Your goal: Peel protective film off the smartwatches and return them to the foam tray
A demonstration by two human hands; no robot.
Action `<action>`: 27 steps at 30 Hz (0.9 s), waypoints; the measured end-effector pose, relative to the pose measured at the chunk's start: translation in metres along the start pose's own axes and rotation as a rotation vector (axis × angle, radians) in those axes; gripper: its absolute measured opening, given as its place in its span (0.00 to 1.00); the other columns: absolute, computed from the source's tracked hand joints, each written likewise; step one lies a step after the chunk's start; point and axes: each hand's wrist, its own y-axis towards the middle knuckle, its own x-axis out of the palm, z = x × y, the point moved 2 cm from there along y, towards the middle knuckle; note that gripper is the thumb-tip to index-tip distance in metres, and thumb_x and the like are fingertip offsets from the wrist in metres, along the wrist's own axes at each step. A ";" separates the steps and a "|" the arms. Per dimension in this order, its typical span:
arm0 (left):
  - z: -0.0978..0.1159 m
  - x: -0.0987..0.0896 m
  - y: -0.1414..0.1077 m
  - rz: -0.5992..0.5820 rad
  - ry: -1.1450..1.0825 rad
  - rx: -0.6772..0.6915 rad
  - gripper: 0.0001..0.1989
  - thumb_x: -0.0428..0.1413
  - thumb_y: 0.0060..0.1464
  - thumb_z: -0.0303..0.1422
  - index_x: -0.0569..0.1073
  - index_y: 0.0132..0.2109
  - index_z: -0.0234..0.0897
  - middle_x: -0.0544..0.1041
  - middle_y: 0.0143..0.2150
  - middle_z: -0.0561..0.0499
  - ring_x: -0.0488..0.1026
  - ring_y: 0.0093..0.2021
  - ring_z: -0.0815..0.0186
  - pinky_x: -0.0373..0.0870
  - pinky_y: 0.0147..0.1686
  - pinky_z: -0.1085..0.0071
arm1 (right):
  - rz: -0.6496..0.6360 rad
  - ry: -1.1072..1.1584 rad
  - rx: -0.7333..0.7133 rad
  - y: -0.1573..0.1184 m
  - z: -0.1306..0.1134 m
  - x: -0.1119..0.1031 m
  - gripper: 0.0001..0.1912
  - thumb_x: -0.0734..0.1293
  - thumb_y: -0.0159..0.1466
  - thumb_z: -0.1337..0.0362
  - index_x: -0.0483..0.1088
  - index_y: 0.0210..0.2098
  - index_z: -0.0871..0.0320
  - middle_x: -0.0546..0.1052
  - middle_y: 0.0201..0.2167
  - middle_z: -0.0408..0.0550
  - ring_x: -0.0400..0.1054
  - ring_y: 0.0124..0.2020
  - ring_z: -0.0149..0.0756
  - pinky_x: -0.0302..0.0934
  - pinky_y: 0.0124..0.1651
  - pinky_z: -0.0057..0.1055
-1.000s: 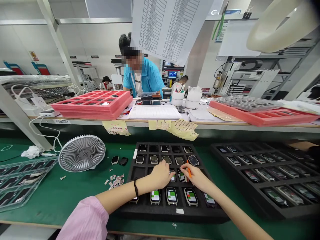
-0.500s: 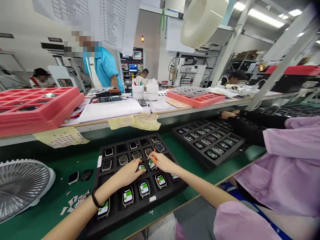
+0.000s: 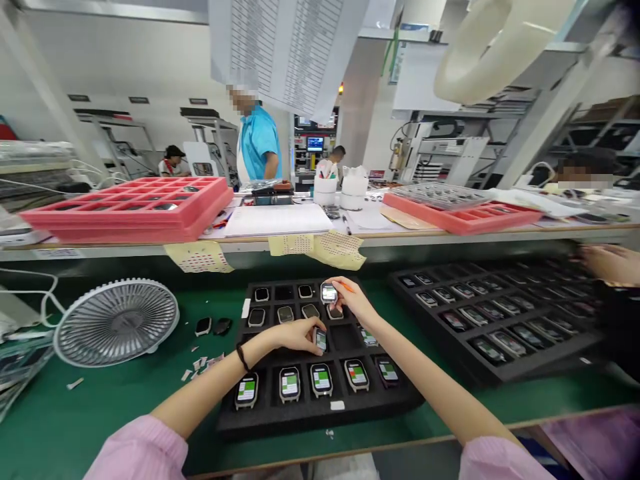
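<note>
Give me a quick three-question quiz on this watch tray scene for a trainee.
1. True or false: the thin black wristband is on the person's right arm.
2. What colour is the slender stick held in the right hand? A blue, B orange, C white.
3. Fill in the blank: the round grey mesh desk fan stands to the ___ of the black foam tray.

Key: 1 false; 2 B; 3 left.
</note>
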 end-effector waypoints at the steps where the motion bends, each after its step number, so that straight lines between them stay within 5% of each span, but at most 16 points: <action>1: -0.001 0.000 0.001 -0.001 -0.008 0.006 0.28 0.64 0.40 0.34 0.68 0.51 0.37 0.69 0.25 0.57 0.69 0.28 0.66 0.62 0.28 0.74 | 0.000 0.031 -0.008 0.006 -0.002 0.003 0.14 0.65 0.58 0.53 0.70 0.35 0.58 0.74 0.21 0.42 0.68 0.17 0.30 0.55 0.16 0.23; 12: -0.008 -0.017 -0.005 -0.084 -0.473 0.035 0.33 0.71 0.31 0.34 0.72 0.49 0.36 0.74 0.28 0.55 0.73 0.28 0.68 0.65 0.28 0.72 | 0.058 0.154 -0.026 0.036 0.030 0.001 0.18 0.68 0.52 0.51 0.70 0.34 0.59 0.74 0.21 0.43 0.68 0.17 0.31 0.54 0.16 0.24; 18: -0.005 -0.038 0.006 0.274 -0.803 0.199 0.33 0.66 0.42 0.34 0.67 0.56 0.38 0.74 0.49 0.43 0.74 0.42 0.64 0.65 0.34 0.73 | 0.063 0.156 -0.001 0.035 0.038 -0.008 0.19 0.68 0.53 0.51 0.71 0.36 0.59 0.75 0.24 0.44 0.68 0.18 0.31 0.55 0.17 0.25; 27: -0.029 -0.032 0.013 0.533 -0.794 0.207 0.33 0.68 0.38 0.30 0.68 0.53 0.36 0.74 0.52 0.44 0.71 0.52 0.60 0.64 0.55 0.61 | 0.016 0.148 0.068 0.022 0.025 -0.001 0.19 0.70 0.53 0.54 0.69 0.40 0.58 0.74 0.27 0.44 0.70 0.23 0.32 0.56 0.20 0.25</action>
